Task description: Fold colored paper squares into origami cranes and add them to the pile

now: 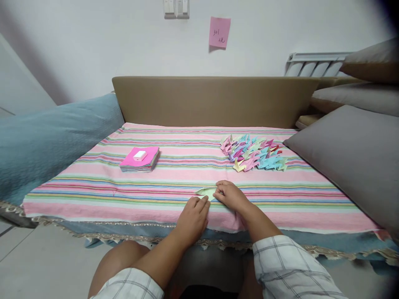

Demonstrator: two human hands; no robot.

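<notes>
Striped cloth (93, 195) spreads before a brown backrest (205, 101) and white wall (109, 37) — left hand (193, 214) laid open against green paper (209, 194), right hand (232, 195) curling fingers onto it, pinch unclear.

A pink note (220, 33) sticks to the white wall (109, 41) near switch panels (170, 7), grey cushions (352, 153) stacked at right.

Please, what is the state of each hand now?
Left hand: at the pale green paper's near edge; grip unclear.
Right hand: curled, at the paper's right side; pinch unclear.
</notes>
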